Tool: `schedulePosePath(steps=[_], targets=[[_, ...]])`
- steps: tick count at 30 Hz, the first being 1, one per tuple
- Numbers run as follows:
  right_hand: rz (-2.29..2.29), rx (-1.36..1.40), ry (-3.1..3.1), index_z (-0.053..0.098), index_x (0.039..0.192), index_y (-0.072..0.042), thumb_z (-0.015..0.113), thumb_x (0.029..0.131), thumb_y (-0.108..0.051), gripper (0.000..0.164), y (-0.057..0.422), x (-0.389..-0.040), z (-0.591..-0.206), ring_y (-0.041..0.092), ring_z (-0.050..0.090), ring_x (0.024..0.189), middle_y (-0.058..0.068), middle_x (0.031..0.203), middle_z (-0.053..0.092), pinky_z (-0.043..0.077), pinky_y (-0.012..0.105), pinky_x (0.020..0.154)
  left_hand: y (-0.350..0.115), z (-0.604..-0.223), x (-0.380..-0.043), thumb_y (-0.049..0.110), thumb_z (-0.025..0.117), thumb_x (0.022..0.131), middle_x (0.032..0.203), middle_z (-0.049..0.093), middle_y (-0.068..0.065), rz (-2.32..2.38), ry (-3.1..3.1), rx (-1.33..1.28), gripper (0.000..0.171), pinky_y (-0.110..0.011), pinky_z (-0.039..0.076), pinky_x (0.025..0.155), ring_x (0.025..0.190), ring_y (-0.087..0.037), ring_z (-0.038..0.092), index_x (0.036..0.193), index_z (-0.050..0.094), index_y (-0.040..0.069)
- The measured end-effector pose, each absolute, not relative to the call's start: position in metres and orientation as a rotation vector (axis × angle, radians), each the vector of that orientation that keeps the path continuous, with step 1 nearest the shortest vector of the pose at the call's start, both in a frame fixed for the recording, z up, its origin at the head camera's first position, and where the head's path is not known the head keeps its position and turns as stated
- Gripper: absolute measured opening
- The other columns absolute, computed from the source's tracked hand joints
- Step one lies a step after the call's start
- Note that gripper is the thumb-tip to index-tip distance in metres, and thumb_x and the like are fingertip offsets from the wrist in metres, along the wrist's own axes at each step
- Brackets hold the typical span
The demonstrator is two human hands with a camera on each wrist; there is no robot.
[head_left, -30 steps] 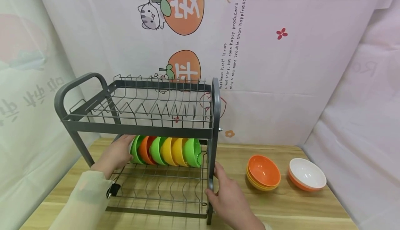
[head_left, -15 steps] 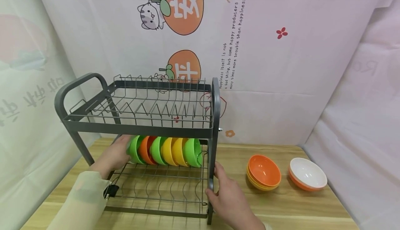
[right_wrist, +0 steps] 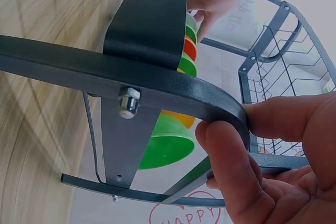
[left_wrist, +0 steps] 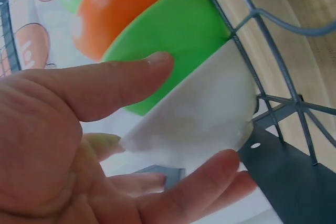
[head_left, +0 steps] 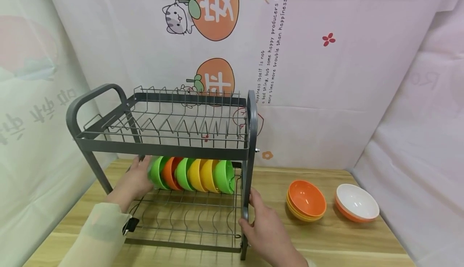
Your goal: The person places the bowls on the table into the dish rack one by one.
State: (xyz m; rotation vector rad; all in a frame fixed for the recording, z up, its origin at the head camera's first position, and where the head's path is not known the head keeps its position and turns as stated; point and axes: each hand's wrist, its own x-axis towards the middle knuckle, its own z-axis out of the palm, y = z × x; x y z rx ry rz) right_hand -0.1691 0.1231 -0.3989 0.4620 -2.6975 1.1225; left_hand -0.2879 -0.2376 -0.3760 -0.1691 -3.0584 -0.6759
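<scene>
My left hand [head_left: 133, 181] reaches into the lower tier of a dark grey dish rack [head_left: 163, 149]. In the left wrist view its thumb and fairly straight fingers lie loosely about a white bowl [left_wrist: 202, 111] that stands on edge in the wires. The thumb is extended in front of the neighbouring green bowl [left_wrist: 176, 24]; whether it touches is unclear. Beside these, orange, green and yellow bowls [head_left: 195, 175] stand on edge in a row. My right hand [head_left: 266, 228] grips the rack's right side frame, thumb and fingers pinching the bar [right_wrist: 210, 95] in the right wrist view.
Right of the rack, an orange bowl [head_left: 307, 197] sits nested on yellow ones. Farther right, a white bowl [head_left: 357, 200] rests in an orange one. The rack's upper tier [head_left: 177, 116] has wire dividers. A printed cloth [head_left: 297, 77] hangs behind the wooden table [head_left: 275, 178].
My left hand has shifted only slightly at the white bowl, and its fingers look looser. The view has moved a little. My right hand keeps its grip on the rack.
</scene>
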Motion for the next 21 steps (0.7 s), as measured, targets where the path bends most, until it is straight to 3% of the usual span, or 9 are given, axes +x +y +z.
schedulePosePath(steps=[4,10,15,21], targets=[[1.142,0.468,-2.685,0.032,0.150,-0.007,0.075,0.088,-0.009,0.076,0.123,-0.169,-0.400,0.003,0.061,0.060,0.025,0.135,0.056,0.050,0.021,0.052,-0.237,-0.374,-0.280,0.015,0.064,0.090,0.152,0.004,-0.044,-0.688,-3.055,-0.186,0.090,-0.073,0.030,0.099,0.133,-0.063,0.020,0.155,0.007,-0.008],[1.121,0.454,-2.698,0.031,0.150,-0.006,0.075,0.088,-0.010,0.077,0.124,-0.170,-0.400,0.004,0.061,0.060,0.026,0.134,0.056,0.050,0.021,0.052,-0.227,-0.371,-0.268,0.005,0.077,0.078,0.153,0.004,-0.042,-0.733,-3.051,-0.216,0.109,-0.058,0.050,0.080,0.125,-0.062,0.036,0.158,0.002,-0.002],[1.109,0.446,-2.717,0.031,0.150,-0.003,0.075,0.088,-0.012,0.077,0.124,-0.170,-0.399,0.003,0.060,0.060,0.025,0.135,0.057,0.050,0.021,0.054,-0.217,-0.364,-0.258,0.007,0.081,0.076,0.153,0.006,-0.043,-0.646,-3.066,-0.208,0.111,-0.061,0.049,0.083,0.122,-0.062,0.039,0.157,0.006,-0.004],[1.102,0.442,-2.727,0.034,0.149,-0.002,0.075,0.088,-0.013,0.074,0.124,-0.170,-0.398,0.002,0.059,0.059,0.024,0.135,0.056,0.051,0.022,0.055,-0.210,-0.359,-0.246,0.005,0.080,0.079,0.153,0.005,-0.043,-0.676,-3.070,-0.194,0.108,-0.058,0.052,0.077,0.115,-0.059,0.048,0.157,0.007,-0.004]])
